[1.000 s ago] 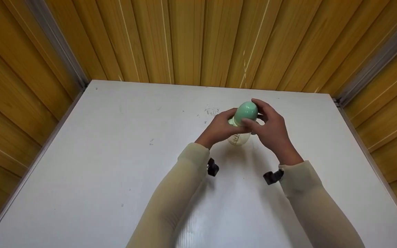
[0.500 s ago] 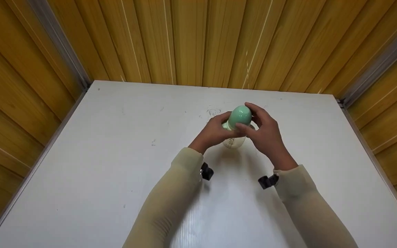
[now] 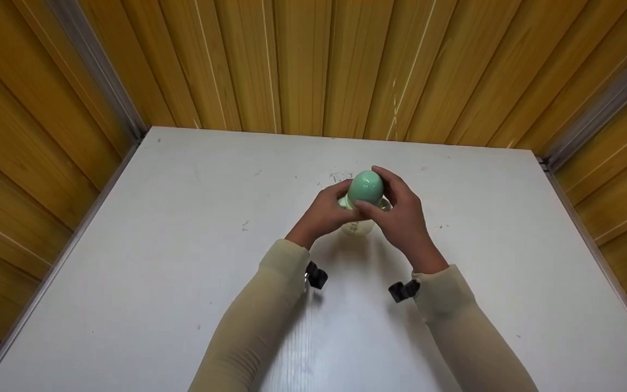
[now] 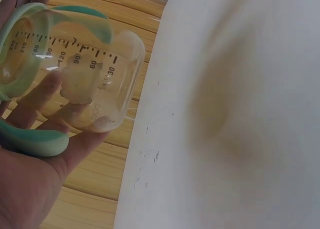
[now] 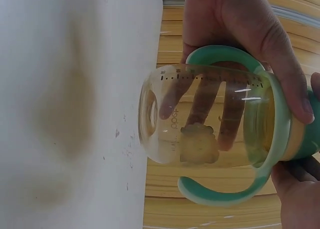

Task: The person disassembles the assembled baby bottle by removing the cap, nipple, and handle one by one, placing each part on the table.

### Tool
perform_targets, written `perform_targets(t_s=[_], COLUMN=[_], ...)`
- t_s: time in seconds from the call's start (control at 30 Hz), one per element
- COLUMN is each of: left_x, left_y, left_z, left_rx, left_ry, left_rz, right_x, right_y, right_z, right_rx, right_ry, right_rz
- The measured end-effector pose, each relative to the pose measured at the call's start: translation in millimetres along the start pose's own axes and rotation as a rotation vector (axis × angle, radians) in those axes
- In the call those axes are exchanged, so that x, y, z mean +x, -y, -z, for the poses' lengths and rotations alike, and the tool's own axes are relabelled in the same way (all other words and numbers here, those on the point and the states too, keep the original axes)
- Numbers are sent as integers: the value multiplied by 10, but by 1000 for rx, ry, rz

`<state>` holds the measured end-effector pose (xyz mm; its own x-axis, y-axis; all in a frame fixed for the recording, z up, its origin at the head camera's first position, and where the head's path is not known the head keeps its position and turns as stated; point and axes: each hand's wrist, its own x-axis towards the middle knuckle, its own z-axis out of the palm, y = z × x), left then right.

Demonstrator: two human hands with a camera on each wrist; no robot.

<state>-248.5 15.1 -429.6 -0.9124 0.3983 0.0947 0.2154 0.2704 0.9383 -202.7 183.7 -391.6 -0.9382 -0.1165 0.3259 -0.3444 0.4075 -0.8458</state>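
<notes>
In the head view a baby bottle [image 3: 357, 228] is held off the white table, its rounded green cap [image 3: 366, 188] uppermost. My left hand [image 3: 325, 211] grips the bottle around its collar, with fingers spread behind the clear body in the left wrist view. My right hand [image 3: 402, 219] grips the cap between thumb and fingers. Measuring marks run along the amber-tinted body [image 5: 200, 139]. Two curved green handles stand out from the collar; one handle [image 4: 37, 140] shows beside the left palm. Much of the cap's sides is hidden by fingers.
The white table [image 3: 183, 261] has dark scuff marks and ends at the yellow plank-patterned wall [image 3: 292, 65] behind it. Side walls rise at left and right. A small black camera [image 3: 317, 276] is worn on the left wrist and another camera [image 3: 403, 291] on the right.
Both hands have moved left and slightly nearer with the bottle, and the cap stands more upright. The grip of each hand looks about the same.
</notes>
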Motion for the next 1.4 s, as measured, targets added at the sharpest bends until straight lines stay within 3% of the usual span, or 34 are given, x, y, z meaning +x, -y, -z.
perform_targets(t_s=[0.23, 0.47, 0.73, 1.17, 1.4], left_x=[-38, -114, -214, -338, -404], left_y=[14, 74, 146, 226, 216], left_z=[32, 73, 105, 61, 57], left_rx=[-6, -47, -46, -27, -43], left_ry=[-15, -15, -39, -98, -96], left_rz=[7, -47, -28, -23, -61], right_x=[-8, -31, -66, -173, -206], right_y=[1, -9, -2, -9, 18], right_z=[-77, -144, -249, -346, -378], right_rx=[-2, 39, 81, 54, 27], right_ry=[-22, -18, 3, 17, -9], right_rz=[1, 25, 32, 7, 59])
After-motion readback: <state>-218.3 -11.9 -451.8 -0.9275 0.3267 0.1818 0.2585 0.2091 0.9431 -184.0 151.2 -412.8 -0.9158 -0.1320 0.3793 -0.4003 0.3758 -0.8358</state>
